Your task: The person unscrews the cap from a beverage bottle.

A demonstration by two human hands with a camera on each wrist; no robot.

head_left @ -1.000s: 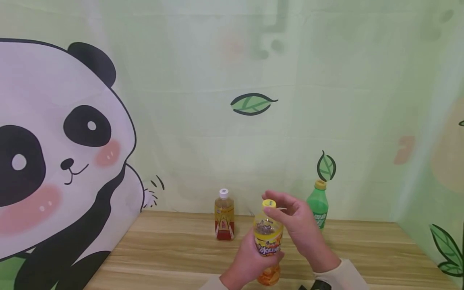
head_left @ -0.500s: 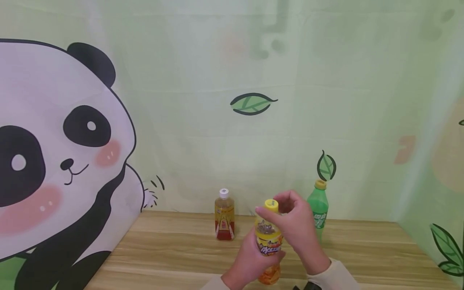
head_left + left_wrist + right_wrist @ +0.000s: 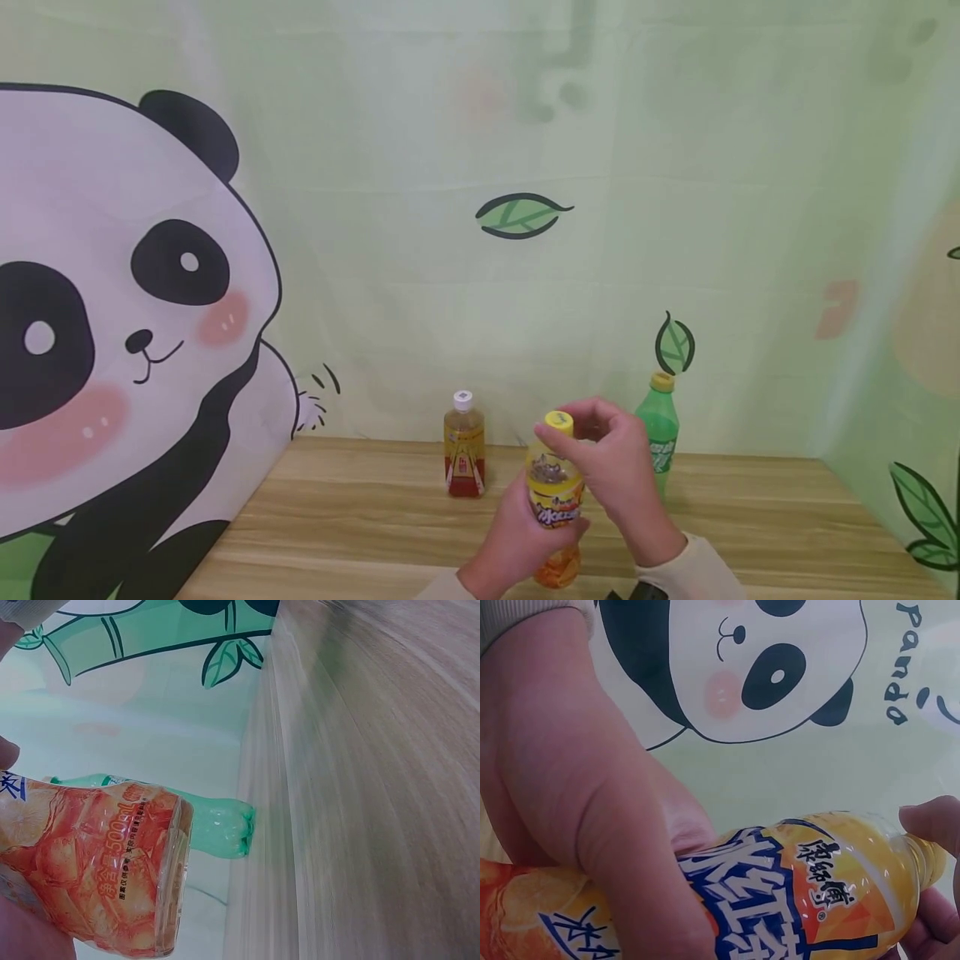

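A bottle of iced tea (image 3: 557, 507) with a yellow and orange label stands about upright in front of me. My left hand (image 3: 517, 533) grips it round the middle. My right hand (image 3: 617, 467) is at its top, thumb and fingers pinching the yellow cap (image 3: 559, 419). In the right wrist view, the thumb lies on one side of the bottle neck (image 3: 928, 859) and fingers lie on the other. The bottle's base (image 3: 176, 881) is held off the table in the left wrist view.
A bottle of amber-red drink (image 3: 464, 454) with a white cap stands farther back on the wooden table (image 3: 337, 508). A green bottle (image 3: 660, 425) with a yellow cap is behind my right hand, partly hidden. A printed panda backdrop (image 3: 390, 250) rises behind the table.
My right hand has turned about the cap, its thumb swinging left across the front, then easing slightly back. My left hand and its bottle stay nearly in place.
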